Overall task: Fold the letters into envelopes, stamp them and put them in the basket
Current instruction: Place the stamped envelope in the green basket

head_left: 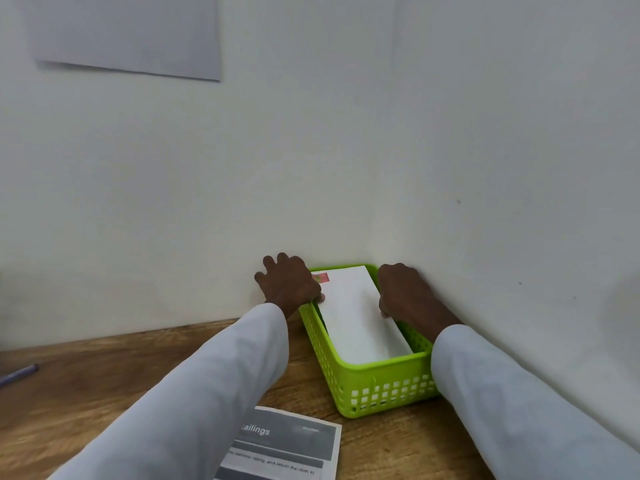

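A white envelope point(360, 313) is seen lying inside the green basket point(377, 386), which is set on the wooden table point(114, 368) in the corner where two pale walls meet; a red stamp point(321, 278) is borne on the envelope's far left corner; the envelope's long axis runs away from the person and slightly leftward, in line with the basket's own length, and its near end is tipped down toward the basket's front wall. The envelope is flanked on both long edges: the left hand point(289, 284) is laid over the basket's left rim with the thumb touching the envelope's left edge and the other fingers spread loosely toward the wall, so it is judged relaxed rather than grasping; the right hand point(401, 292) is placed at the right edge, its fingertips bent down onto or round that edge, though whether the paper is pinched or merely pressed cannot be told. Neither hand is markedly nearer; both are met at about the envelope's middle. The step in hand is judged to be the seating of a stamped envelope in the basket; what remains would be a release and a drawing back toward the body, where a printed letter point(287, 445) is still lying flat and unfolded on the table's near side; a pen point(20, 373) is seen far to the left.
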Available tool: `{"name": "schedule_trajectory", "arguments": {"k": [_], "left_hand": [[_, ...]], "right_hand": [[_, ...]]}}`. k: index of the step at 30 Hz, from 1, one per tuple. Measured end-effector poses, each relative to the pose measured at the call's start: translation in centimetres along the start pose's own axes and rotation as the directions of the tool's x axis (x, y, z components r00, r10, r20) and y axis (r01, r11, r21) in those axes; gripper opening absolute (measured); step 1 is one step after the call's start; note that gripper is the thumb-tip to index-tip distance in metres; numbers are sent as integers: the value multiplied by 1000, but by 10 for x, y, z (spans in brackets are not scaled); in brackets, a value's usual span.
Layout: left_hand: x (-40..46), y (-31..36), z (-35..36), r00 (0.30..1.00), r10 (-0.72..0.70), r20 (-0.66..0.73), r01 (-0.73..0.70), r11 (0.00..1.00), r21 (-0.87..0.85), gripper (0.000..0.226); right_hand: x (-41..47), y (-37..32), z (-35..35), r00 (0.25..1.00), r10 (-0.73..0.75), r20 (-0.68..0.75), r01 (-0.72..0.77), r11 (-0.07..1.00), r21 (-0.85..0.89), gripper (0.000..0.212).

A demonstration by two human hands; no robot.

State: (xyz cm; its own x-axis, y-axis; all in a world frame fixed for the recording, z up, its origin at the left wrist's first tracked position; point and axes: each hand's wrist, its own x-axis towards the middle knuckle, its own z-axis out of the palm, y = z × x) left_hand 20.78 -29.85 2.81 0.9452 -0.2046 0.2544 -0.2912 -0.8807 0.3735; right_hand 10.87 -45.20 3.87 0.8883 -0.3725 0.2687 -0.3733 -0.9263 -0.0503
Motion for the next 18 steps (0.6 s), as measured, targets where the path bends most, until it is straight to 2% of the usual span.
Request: {"name": "schedule_trajectory", "arguments": {"k": [4, 7, 12, 18], "left_hand": [[-5, -2, 0, 1000, -10, -17, 8, 993, -122, 54], [-14, -9, -2, 993, 79, -84, -100, 951, -292, 24], [-40, -22, -13, 926, 314, -212, -360, 902, -238, 19], [-82, -43, -51, 895, 385, -225, -430, 879, -206, 27]], "right_hand": [[-6, 1, -2, 999, -27, -37, 27, 1000, 10, 16], [-9, 3, -8, 994, -24, -108, 33, 996, 85, 14], [-20, -5, -23, 984, -85, -154, 134, 929, 345, 19], [-64, -36, -37, 931, -176, -320, 309, 846, 434, 21]]}}
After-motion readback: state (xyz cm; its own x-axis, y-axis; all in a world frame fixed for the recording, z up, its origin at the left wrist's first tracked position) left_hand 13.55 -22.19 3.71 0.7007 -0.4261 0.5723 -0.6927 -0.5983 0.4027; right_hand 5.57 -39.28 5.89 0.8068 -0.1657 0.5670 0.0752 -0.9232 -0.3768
